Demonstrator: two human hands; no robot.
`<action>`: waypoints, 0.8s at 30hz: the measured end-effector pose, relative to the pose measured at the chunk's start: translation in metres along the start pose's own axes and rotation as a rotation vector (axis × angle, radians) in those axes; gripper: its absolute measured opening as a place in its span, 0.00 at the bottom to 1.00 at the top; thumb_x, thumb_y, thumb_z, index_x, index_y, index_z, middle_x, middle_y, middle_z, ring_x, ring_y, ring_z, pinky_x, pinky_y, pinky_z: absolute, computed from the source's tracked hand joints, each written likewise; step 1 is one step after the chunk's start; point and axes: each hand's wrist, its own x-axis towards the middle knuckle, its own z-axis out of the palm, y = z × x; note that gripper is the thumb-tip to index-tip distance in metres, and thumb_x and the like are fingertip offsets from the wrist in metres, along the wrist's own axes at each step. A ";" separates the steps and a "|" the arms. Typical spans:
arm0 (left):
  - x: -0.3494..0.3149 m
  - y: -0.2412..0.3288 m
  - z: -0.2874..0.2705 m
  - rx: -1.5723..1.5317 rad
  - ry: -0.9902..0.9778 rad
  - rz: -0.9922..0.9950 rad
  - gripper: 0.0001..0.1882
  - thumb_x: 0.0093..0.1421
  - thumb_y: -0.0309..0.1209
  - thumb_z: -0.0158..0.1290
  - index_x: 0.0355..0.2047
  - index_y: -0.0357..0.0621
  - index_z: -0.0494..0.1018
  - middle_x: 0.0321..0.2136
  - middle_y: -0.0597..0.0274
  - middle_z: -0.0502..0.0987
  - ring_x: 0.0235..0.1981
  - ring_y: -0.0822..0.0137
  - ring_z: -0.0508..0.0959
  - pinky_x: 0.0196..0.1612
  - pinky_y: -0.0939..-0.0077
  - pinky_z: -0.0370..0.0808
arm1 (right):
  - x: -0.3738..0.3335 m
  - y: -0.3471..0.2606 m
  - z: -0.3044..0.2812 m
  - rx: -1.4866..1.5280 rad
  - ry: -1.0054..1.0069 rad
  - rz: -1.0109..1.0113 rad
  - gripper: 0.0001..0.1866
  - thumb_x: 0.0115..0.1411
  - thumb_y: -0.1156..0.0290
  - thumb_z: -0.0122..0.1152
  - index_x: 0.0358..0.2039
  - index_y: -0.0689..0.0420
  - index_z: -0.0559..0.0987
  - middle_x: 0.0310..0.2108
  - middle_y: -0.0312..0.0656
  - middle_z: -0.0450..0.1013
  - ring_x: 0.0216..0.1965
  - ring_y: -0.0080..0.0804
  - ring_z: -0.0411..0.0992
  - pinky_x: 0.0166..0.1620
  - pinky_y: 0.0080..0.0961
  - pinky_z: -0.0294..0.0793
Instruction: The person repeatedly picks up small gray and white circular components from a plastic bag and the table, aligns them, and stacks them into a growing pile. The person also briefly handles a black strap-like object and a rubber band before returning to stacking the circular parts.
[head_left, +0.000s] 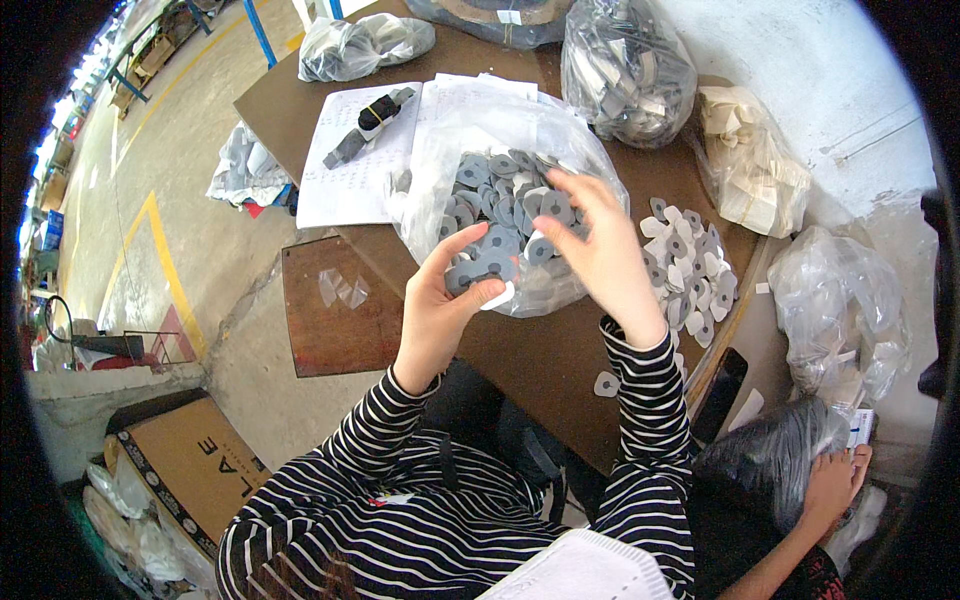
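Small grey petal-shaped pieces with a dark round centre, some showing white backs, fill an open clear plastic bag (pixel 420 215) on the brown table (pixel 510 350). Over the bag's near left side, my left hand (pixel 437 312) is closed on a few grey pieces (pixel 487 268), fingers behind and thumb in front. My right hand (pixel 607 255) reaches over the bag's right side, thumb and forefinger closed around one grey piece (pixel 556 207). To the right of that hand, a loose pile of similar grey and white pieces (pixel 690 265) lies on the table.
An open notebook (pixel 345 195) carries a banded black strap bundle (pixel 372 120). Filled plastic bags (pixel 630 75) line the table's far and right sides. At lower right, another person's hand (pixel 835 485) rests by a dark bag. A brown board (pixel 335 310) and cardboard box (pixel 190 465) are left.
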 end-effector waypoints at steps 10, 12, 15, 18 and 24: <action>-0.001 0.012 -0.006 0.075 -0.219 -0.003 0.30 0.61 0.19 0.57 0.63 0.38 0.62 0.49 0.57 0.77 0.49 0.73 0.76 0.50 0.81 0.74 | -0.020 -0.027 0.007 0.096 -0.192 0.132 0.09 0.54 0.73 0.67 0.35 0.63 0.81 0.40 0.45 0.76 0.40 0.42 0.76 0.43 0.31 0.74; -0.003 0.017 -0.006 -0.117 -0.221 -0.152 0.29 0.64 0.18 0.52 0.64 0.38 0.59 0.50 0.55 0.76 0.51 0.69 0.76 0.52 0.78 0.74 | -0.018 -0.024 0.005 0.104 -0.089 0.086 0.08 0.55 0.75 0.66 0.35 0.63 0.82 0.39 0.41 0.76 0.37 0.31 0.74 0.41 0.24 0.72; -0.001 0.014 -0.006 -0.138 -0.243 -0.194 0.25 0.67 0.18 0.47 0.64 0.37 0.60 0.51 0.52 0.76 0.52 0.65 0.77 0.54 0.74 0.75 | -0.008 -0.011 -0.005 0.177 0.025 0.085 0.07 0.57 0.76 0.65 0.36 0.63 0.82 0.39 0.38 0.76 0.35 0.24 0.73 0.40 0.20 0.71; -0.001 0.015 -0.002 0.006 -0.299 -0.262 0.21 0.68 0.19 0.44 0.61 0.36 0.63 0.50 0.50 0.77 0.50 0.64 0.78 0.53 0.74 0.76 | 0.009 0.013 -0.015 0.225 0.053 0.233 0.14 0.59 0.73 0.66 0.46 0.61 0.80 0.42 0.37 0.76 0.37 0.22 0.72 0.43 0.20 0.72; -0.018 -0.015 0.003 0.240 -0.536 -0.334 0.14 0.69 0.24 0.46 0.53 0.38 0.71 0.41 0.55 0.81 0.37 0.72 0.80 0.42 0.78 0.77 | -0.046 0.025 -0.052 0.093 0.052 0.279 0.16 0.60 0.72 0.64 0.49 0.58 0.79 0.45 0.34 0.76 0.40 0.20 0.72 0.43 0.19 0.70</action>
